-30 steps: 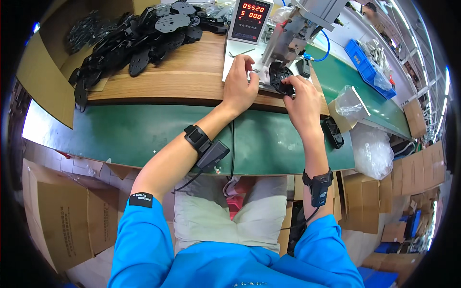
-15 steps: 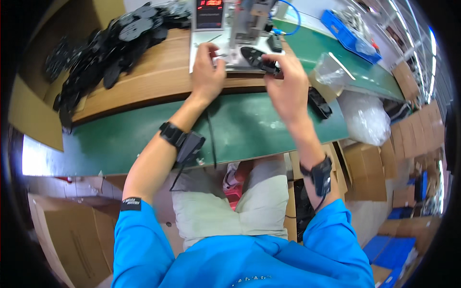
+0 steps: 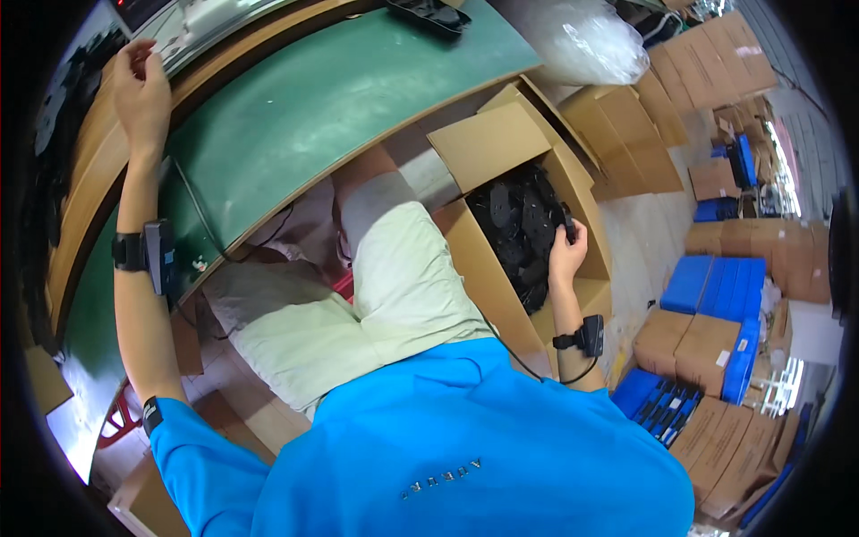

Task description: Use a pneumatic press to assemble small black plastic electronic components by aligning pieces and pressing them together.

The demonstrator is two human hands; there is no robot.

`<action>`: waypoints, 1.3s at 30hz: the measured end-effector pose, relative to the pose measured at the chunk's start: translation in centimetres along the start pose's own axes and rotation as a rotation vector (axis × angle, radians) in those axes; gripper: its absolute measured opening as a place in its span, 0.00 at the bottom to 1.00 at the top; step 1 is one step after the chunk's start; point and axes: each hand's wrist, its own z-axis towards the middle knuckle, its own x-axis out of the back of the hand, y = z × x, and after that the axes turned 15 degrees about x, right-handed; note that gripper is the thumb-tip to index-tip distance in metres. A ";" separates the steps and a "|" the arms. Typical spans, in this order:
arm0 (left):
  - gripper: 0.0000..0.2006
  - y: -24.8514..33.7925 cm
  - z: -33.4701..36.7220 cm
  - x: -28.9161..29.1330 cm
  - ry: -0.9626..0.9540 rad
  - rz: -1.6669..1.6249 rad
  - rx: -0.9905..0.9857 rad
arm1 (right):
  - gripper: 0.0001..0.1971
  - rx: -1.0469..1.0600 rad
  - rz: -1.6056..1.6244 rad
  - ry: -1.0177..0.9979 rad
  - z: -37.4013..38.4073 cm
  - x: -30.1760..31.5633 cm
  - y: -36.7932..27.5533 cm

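A: What takes up the most room in front of the person?

B: The green worktop [image 3: 358, 98], with a wooden board [image 3: 97, 170] curving along its far left side.

A: And after that?

B: An open cardboard box [image 3: 488, 259], lower than the worktop and off to the person's right. 1 flap [image 3: 488, 148] spreads outward, near the worktop's edge.

A: Anything inside?

B: A loose heap of black plastic parts [image 3: 510, 228], lying jumbled together.

A: How are the 2 hands placed?

B: Well apart. The left hand [image 3: 141, 94] is up over the wooden board, its fingers curled; I can't tell whether it grips anything. The right hand [image 3: 569, 255] is over the box, toward its right wall, with thumb and fingers pinched together.

A: Pinched on what?

B: A small black part [image 3: 567, 217]. It pokes out beyond the fingertips, with the heap just to its left, and lies far from the left hand.
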 end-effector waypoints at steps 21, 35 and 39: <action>0.10 4.8 -3.3 -1.8 0.014 -0.009 -0.029 | 0.25 0.961 0.193 -0.969 -3.6 -16.1 -22.3; 0.11 5.7 -2.9 0.6 -0.017 -0.083 0.196 | 0.25 1.243 0.079 -1.147 -5.5 -26.0 -23.6; 0.11 5.8 -3.4 1.0 -0.067 -0.152 0.211 | 0.22 1.212 0.124 -1.326 -5.8 -26.9 -25.3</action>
